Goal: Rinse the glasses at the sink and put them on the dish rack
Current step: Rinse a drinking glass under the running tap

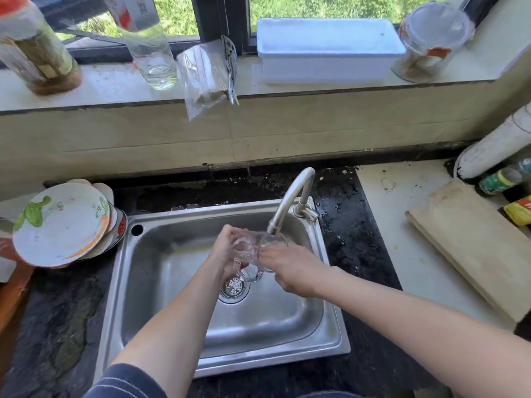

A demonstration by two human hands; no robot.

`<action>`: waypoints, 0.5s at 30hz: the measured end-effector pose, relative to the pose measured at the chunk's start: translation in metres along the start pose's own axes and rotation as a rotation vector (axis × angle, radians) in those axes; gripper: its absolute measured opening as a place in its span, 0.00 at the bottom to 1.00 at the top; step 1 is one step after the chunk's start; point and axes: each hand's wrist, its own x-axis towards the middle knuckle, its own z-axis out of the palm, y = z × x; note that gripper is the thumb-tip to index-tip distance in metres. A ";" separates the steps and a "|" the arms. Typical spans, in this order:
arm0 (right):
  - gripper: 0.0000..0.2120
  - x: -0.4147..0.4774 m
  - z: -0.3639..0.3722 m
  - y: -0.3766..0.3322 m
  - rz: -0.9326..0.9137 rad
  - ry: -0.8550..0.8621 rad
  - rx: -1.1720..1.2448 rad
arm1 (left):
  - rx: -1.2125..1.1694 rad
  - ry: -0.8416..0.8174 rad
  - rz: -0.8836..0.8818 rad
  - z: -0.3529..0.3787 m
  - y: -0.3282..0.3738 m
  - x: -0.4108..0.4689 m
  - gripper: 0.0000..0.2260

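A clear glass mug (253,249) with a handle is held on its side over the steel sink (161,254), its mouth under the spout of the faucet (290,199). My left hand (227,254) grips the mug's base end. My right hand (290,268) holds the rim end, fingers at the opening. The handle points down toward the drain strainer (234,287). At the left, a stack of plates (61,225) leans on what may be the dish rack, mostly hidden.
A wooden cutting board (471,242) lies on the counter at the right, beside bottles and a white pipe (497,145). The windowsill above holds jars, a bottle (149,47), a bag of sticks (204,76) and a white tray (327,50). Dark wet counter surrounds the sink.
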 end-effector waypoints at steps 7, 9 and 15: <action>0.29 0.005 -0.017 -0.008 0.051 -0.048 0.002 | 0.109 0.064 -0.036 0.007 -0.005 0.007 0.12; 0.30 -0.006 -0.016 -0.002 -0.010 -0.082 0.031 | 0.123 0.051 -0.040 0.000 -0.004 0.010 0.13; 0.15 0.003 -0.021 -0.001 0.025 0.076 -0.027 | 0.198 -0.083 -0.152 0.002 -0.003 0.004 0.14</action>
